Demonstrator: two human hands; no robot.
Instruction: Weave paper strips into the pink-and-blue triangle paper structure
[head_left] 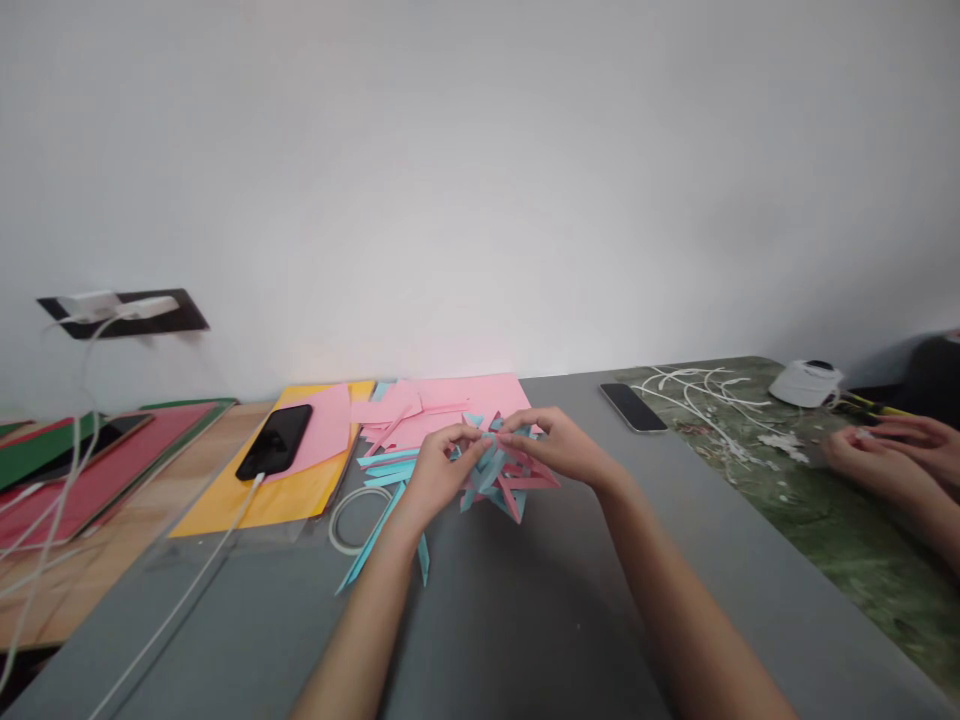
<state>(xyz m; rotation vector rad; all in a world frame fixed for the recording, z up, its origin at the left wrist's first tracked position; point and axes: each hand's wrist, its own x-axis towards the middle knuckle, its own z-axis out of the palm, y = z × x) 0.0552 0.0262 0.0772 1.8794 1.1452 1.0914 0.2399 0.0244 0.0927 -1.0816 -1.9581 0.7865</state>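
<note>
A woven piece of pink and blue folded paper strips (501, 474) rests on the grey table (525, 620) in front of me. My left hand (439, 472) pinches its left side with closed fingers. My right hand (559, 445) grips its upper right side, fingers curled over the strips. Loose blue strips (382, 500) lie fanned out to the left below my left hand. Pink paper sheets (450, 400) lie just behind the woven piece.
A black phone (274, 441) on charge lies on yellow paper (262, 495), its white cable (180, 600) running toward me. A tape ring (352, 520) sits by the strips. Red and green sheets (90, 460) lie left. Another phone (633, 407), white cords (712, 400) and another person's hands (885, 450) are right.
</note>
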